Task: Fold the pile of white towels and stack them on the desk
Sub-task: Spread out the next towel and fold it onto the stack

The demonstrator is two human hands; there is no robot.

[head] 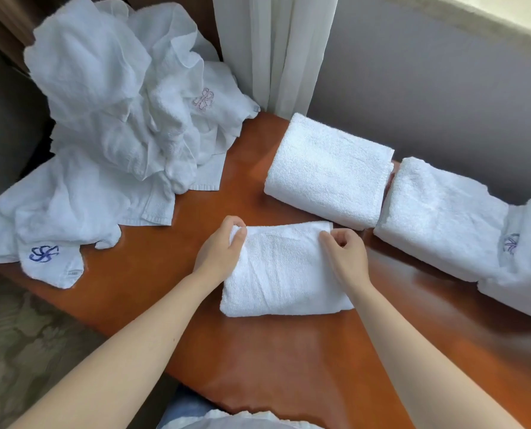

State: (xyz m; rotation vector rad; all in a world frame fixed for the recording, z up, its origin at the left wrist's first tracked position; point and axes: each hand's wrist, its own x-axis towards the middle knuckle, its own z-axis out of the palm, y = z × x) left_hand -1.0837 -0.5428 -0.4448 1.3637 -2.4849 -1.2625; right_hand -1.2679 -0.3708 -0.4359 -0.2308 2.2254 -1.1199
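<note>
While left hand (219, 252) and right hand (346, 258) pinch folded towel (282, 274), grip half buried in cloth, rightmost towel (527, 280) cropped

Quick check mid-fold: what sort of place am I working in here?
Probably a hotel room: monogrammed white towels heaped on a polished wooden desk, with a sheer curtain behind.

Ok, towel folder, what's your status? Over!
Left hand, right hand pinching far corners of towel. Folded, flat on desk. Unfolded pile left, folded towels right; nothing blocking.
</note>
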